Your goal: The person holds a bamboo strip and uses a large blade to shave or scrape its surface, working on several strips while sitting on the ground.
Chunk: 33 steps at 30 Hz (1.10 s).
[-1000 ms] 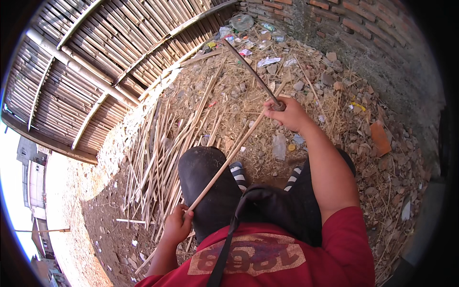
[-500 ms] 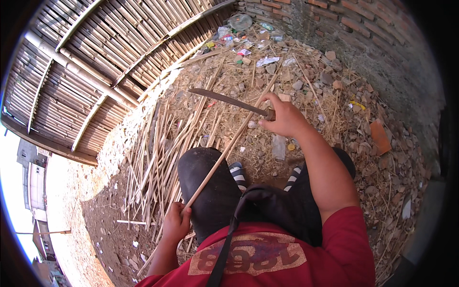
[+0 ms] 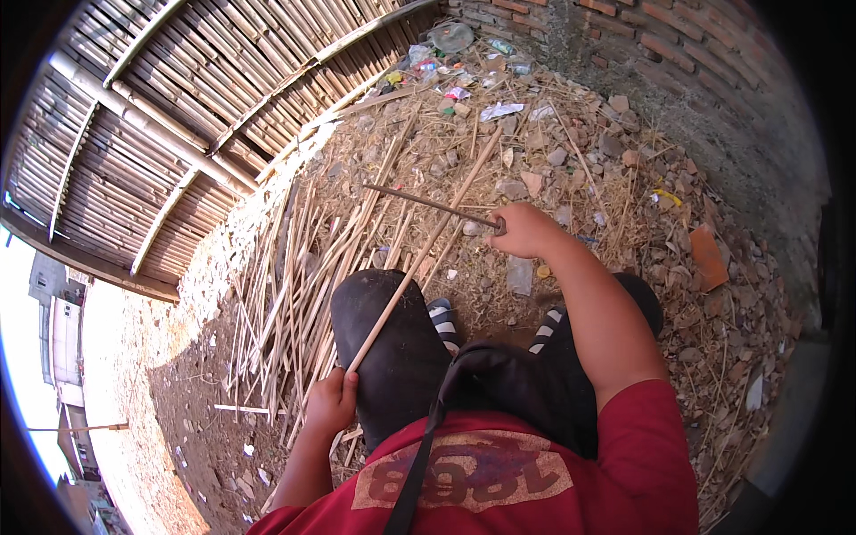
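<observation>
My left hand (image 3: 331,403), beside my left knee, is closed round the lower end of a long bamboo strip (image 3: 392,304). From there the strip slants over the knee, away and to the right, its far end above the littered ground. My right hand (image 3: 528,234) grips the handle of a machete (image 3: 415,198), whose blade points left and looks thin, seen nearly edge-on. Blade and strip cross a short way from the handle; whether they touch I cannot tell. Left of my knee lies a pile of bamboo strips (image 3: 299,290).
A bamboo slat panel (image 3: 223,80) stands at the far left, and a brick wall (image 3: 704,107) rises at the right. Stones, dry straw and plastic litter (image 3: 501,111) cover the ground. An orange tile piece (image 3: 708,259) lies to the right. My sandalled feet are between my knees.
The machete has turned from showing its broad side to nearly edge-on, and its tip has dropped slightly nearer. My right hand has shifted a little nearer and closed fully round the handle, off the strip.
</observation>
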Each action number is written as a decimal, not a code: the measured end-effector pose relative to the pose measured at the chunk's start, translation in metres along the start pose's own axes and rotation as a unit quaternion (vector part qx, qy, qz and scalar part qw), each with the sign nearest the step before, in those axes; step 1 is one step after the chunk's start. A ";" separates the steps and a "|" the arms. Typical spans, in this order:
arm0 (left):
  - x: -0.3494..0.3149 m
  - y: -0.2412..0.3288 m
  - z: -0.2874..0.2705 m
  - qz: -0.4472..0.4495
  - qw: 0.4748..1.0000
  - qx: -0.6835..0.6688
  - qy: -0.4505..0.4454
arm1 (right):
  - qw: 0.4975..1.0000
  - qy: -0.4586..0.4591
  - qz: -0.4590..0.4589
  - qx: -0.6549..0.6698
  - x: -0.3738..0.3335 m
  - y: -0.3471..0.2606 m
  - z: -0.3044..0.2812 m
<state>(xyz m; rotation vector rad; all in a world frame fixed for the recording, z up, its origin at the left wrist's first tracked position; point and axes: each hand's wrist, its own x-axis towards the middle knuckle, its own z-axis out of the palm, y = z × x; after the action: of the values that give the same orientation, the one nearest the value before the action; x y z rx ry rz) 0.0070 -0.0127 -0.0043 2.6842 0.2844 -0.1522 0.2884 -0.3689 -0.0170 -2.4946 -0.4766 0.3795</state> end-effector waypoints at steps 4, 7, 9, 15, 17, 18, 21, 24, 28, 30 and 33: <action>0.006 -0.002 -0.011 -0.005 0.998 -0.037 -0.048 | 0.999 -0.039 0.000 -0.015 -0.003 -0.014 0.013; 0.008 -0.003 -0.022 -0.015 0.997 -0.031 -0.075 | 0.993 -0.085 -0.051 -0.056 -0.004 -0.025 0.021; 0.015 -0.009 -0.018 -0.009 0.995 -0.039 -0.086 | 0.996 -0.084 -0.035 -0.010 0.008 -0.010 0.022; 0.013 -0.010 -0.024 -0.026 0.992 -0.068 -0.105 | 0.998 -0.036 -0.003 0.042 0.016 0.020 0.033; 0.013 -0.010 -0.024 -0.037 0.988 -0.092 -0.118 | 0.996 -0.083 -0.042 -0.006 0.005 -0.008 0.034; 0.015 -0.010 -0.024 -0.037 0.988 -0.090 -0.124 | 0.990 -0.122 -0.059 -0.048 -0.002 -0.029 0.028; 0.016 -0.010 -0.025 -0.036 0.985 -0.089 -0.142 | 0.994 -0.104 -0.027 -0.020 0.010 0.007 0.038; 0.019 -0.012 -0.027 -0.046 0.985 -0.089 -0.140 | 0.993 -0.044 0.080 0.076 0.020 0.033 0.020; 0.014 -0.012 -0.026 -0.063 0.984 -0.100 -0.135 | 0.998 -0.054 0.006 0.045 0.009 0.002 0.029; 0.017 -0.016 -0.026 -0.071 0.979 -0.119 -0.150 | 0.992 -0.112 -0.054 -0.019 0.003 -0.017 0.033; 0.019 -0.022 -0.020 -0.055 0.980 -0.111 -0.157 | 0.988 -0.130 -0.088 0.010 0.014 0.007 0.038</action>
<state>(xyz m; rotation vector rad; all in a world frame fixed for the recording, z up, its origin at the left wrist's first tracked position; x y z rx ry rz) 0.0216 0.0187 0.0014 2.3800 0.3288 -0.5395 0.2889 -0.3500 -0.0537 -2.3714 -0.7870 0.6386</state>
